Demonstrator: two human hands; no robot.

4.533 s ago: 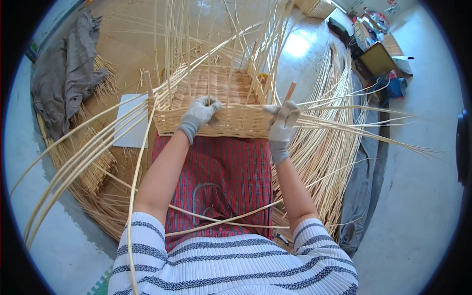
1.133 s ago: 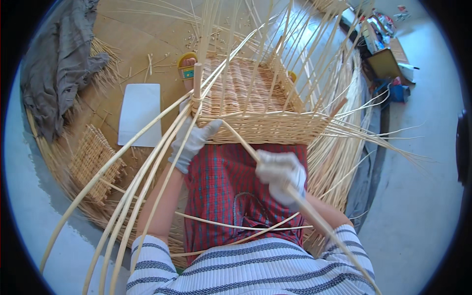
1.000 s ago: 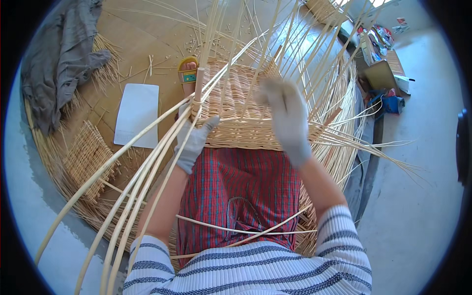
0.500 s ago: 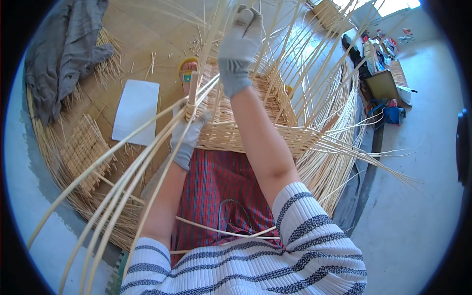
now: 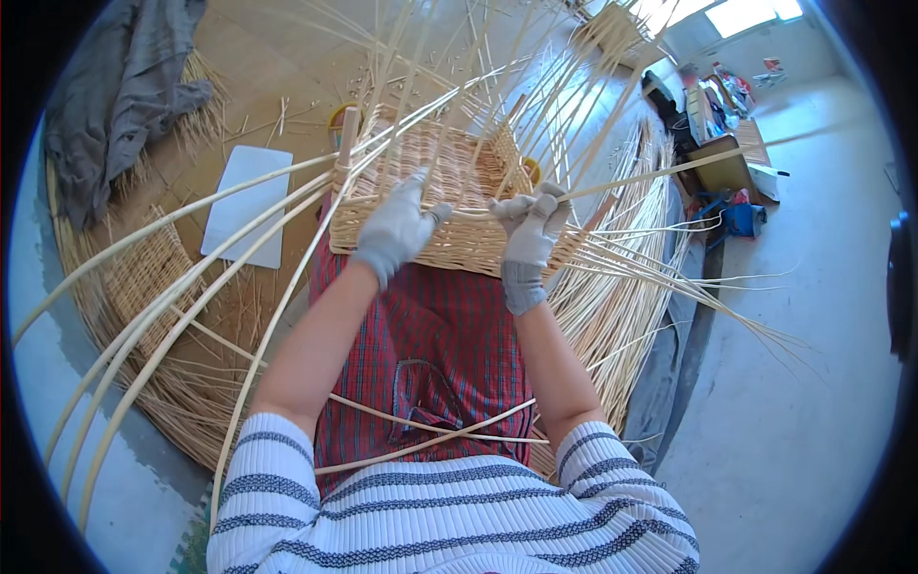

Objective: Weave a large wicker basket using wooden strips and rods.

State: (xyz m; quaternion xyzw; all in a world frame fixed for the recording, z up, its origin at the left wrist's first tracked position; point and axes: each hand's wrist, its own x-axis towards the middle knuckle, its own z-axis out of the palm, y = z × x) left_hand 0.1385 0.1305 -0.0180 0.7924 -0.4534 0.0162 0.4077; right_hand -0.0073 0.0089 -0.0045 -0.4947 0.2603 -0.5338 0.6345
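A partly woven wicker basket (image 5: 457, 256) sits over my lap, its upright canes rising from the walls and fanning outward. My left hand (image 5: 397, 228), in a pale grey glove, grips the near wall at the rim, its thumb pointing right along the top edge. At the right part of the same rim, my right hand (image 5: 529, 234), gloved too, pinches a long wicker strand (image 5: 650, 176) that runs off to the upper right. A short wooden post (image 5: 347, 137) stands at the basket's left corner. Several thick canes (image 5: 201, 258) stretch from that corner toward the lower left.
A white board (image 5: 247, 206) lies on the floor at left, near a flat woven panel (image 5: 148, 273). Grey cloth (image 5: 124, 105) covers stalks beyond it. Bundled canes (image 5: 626, 287) lie at right. Loose canes (image 5: 430, 429) cross the red plaid cloth (image 5: 359, 383) on my lap.
My right hand has come down from high above the basket to its near rim, drawing a strand rightward. My left hand has moved from the left corner to the near wall's middle.
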